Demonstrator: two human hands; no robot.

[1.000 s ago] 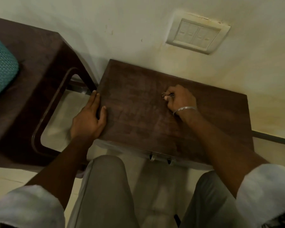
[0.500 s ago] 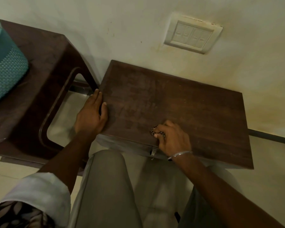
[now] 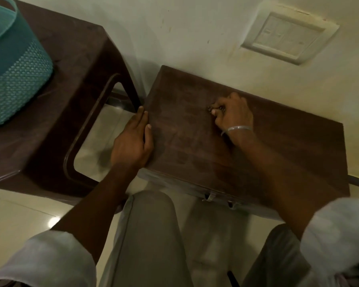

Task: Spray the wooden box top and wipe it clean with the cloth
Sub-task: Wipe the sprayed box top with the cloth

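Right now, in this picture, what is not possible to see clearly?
- Head view: the cloth is almost all hidden under the curled right hand; only a dark patterned edge shows.
- Head view: the spray bottle is nowhere in frame.
- Head view: the teal basket is cut off by the left and top edges.
- Head view: the latches on the wooden box are small and blurred; fastened or not is unclear.

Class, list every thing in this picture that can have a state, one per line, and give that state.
wooden box, lid closed.
cloth, bunched, pressed on the box top.
right hand, fingers curled round the cloth.
left hand, fingers straight, resting on the box's left edge.
basket, upright on the stool.
wall switches, positions too blurred to tell.
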